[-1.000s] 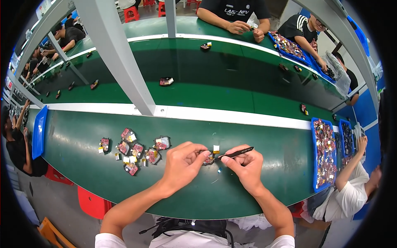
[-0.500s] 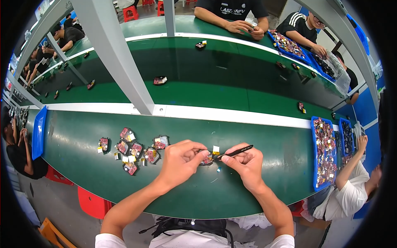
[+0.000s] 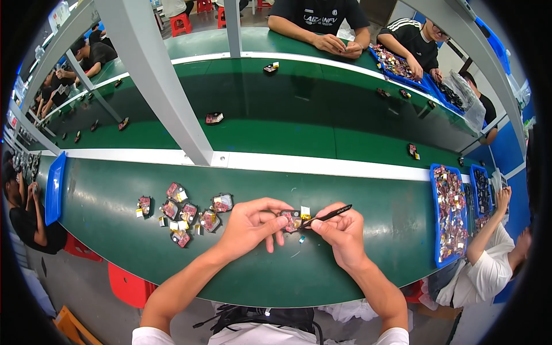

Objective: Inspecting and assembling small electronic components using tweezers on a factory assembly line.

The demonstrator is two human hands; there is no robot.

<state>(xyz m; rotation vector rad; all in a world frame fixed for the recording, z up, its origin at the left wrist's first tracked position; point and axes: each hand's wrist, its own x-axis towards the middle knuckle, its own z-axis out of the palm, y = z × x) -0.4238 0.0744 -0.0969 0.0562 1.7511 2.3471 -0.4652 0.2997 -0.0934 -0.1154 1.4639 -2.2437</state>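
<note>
Between the thumb and fingers of my left hand (image 3: 256, 225) is a small circuit board assembly (image 3: 291, 221), with a red board in a dark housing and a white-and-yellow tab sticking up. My right hand (image 3: 340, 233) pinches black tweezers (image 3: 328, 215), their tip at the right side of the assembly. Just below it, a tiny light-blue piece (image 3: 302, 239) lies on the green tabletop (image 3: 253, 282). Left of my left hand lies a loose group of similar assemblies (image 3: 188, 213); one assembly (image 3: 222, 202) is closest to my wrist.
A blue tray (image 3: 434, 230) full of boards stands at the right, beside a co-worker in white. Another blue tray (image 3: 55, 188) stands far left. Beyond the white rail (image 3: 322, 167), a green conveyor belt (image 3: 264, 138) carries scattered assemblies. A grey post (image 3: 161, 86) rises from the rail.
My left fingers have spread, uncovering more of the assembly, which now faces up more. Assemblies on the belt have shifted slightly left. Across the belt, a co-worker's hand has moved into a tray.
</note>
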